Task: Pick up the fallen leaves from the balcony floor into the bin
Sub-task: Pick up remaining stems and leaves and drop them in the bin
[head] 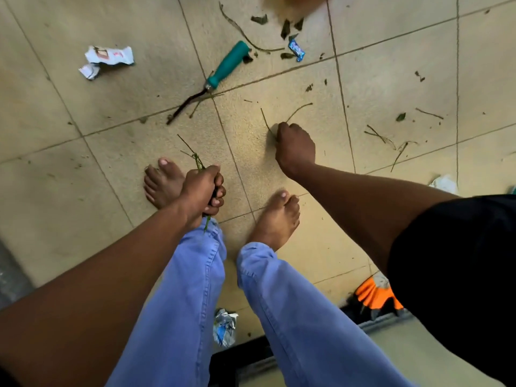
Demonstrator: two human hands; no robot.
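Closest in, a crumpled blue-and-white wrapper [224, 326] lies on the beige tiled floor [335, 233] between the person's blue-trousered legs, and an orange glove [375, 296] lies by the dark threshold at the right. Above the bare feet, the left hand [202, 191] is a closed fist clamped round a small bunch of green stems [194, 155] that stick out above and below it. Further out, the right hand [294, 148] is down at the floor, its fingers curled and pinching a thin bent twig [297, 108] whose two ends fan out across the tile. To the right lie more dry twigs [384, 138]. Beyond these lies a teal-handled garden tool with a dark metal blade [227, 65], and to its left a crumpled white paper wrapper [107, 58]. Farthest off, dark leaf scraps [286, 27] and a small blue sweet wrapper [296, 50] are scattered near a long curved stem [243, 30]. No bin shows.
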